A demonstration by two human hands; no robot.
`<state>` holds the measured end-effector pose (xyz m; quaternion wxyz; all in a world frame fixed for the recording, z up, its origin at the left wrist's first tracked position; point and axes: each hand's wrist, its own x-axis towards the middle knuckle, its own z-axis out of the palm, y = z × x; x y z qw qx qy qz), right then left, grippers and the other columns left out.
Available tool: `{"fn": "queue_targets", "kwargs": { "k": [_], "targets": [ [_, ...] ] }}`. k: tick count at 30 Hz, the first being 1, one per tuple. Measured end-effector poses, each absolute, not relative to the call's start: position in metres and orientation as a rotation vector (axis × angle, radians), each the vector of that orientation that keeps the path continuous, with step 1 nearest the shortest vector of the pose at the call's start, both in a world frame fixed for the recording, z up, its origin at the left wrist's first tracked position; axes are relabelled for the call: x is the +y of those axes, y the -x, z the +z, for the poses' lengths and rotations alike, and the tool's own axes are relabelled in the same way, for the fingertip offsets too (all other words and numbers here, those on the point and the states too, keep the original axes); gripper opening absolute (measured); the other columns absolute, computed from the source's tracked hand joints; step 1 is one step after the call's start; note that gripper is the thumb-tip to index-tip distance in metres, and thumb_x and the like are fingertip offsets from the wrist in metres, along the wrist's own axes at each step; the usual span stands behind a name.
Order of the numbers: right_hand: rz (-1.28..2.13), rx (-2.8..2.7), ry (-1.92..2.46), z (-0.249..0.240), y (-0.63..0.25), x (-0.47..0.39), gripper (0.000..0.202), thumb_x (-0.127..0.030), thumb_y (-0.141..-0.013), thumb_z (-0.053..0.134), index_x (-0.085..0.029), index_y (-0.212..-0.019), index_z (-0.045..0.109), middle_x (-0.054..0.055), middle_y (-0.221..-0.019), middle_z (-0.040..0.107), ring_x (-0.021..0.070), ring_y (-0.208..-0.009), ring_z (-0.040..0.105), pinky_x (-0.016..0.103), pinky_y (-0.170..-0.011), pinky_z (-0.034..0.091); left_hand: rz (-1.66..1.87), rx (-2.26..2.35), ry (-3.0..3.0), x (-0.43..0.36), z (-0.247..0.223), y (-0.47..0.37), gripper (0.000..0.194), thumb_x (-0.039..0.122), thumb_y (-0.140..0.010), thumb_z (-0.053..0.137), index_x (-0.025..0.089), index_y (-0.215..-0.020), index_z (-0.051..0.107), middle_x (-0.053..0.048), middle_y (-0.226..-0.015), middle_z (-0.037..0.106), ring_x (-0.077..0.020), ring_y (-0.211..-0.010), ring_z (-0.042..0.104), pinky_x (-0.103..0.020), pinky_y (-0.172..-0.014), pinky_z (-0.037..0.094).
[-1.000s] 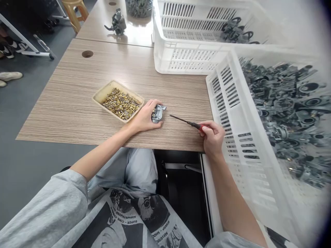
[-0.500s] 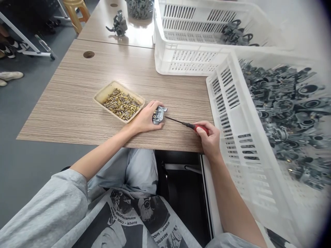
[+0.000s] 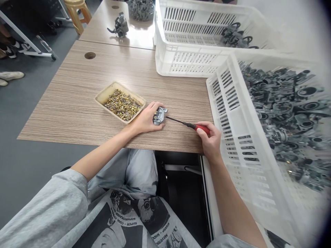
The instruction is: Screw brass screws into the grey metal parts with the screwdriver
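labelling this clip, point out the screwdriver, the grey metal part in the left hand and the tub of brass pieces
Screwdriver (image 3: 190, 125), head view: black section ahead of the handle
Grey metal part (image 3: 161, 116), head view: its exposed face
Tub (image 3: 106, 94), head view: bare inner wall

This looks like a workshop: 2 white crates (image 3: 163, 60) full or part-full of grey metal parts (image 3: 287, 106) stand at a wood-grain bench (image 3: 64, 103), which carries a tub (image 3: 106, 92) of brass-coloured pins (image 3: 122, 105) and a filled jar (image 3: 141, 12). A screwdriver (image 3: 190, 125) is held over it, and a stool (image 3: 74, 4) stands on grey floor (image 3: 38, 158).
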<state>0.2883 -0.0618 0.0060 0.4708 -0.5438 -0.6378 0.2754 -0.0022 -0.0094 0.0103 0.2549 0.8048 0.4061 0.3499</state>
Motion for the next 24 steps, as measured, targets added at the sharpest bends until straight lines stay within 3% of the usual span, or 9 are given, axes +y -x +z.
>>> {"fn": "queue_targets", "kwargs": {
  "k": [24],
  "targets": [
    [0.661, -1.58, 1.328, 0.0107, -0.2872, -0.0635, 0.015, -0.032, -0.09, 0.067, -0.026, -0.102, 0.074, 0.006, -0.102, 0.075, 0.0298, -0.099, 0.071, 0.046, -0.093, 0.056, 0.918, 1.121, -2.175, -0.0103, 0.0128, 0.002, 0.06, 0.024, -0.072, 0.078, 0.026, -0.127, 0.052, -0.008, -0.126, 0.062, -0.0313, -0.124, 0.06, -0.049, -0.11, 0.049]
  ]
}}
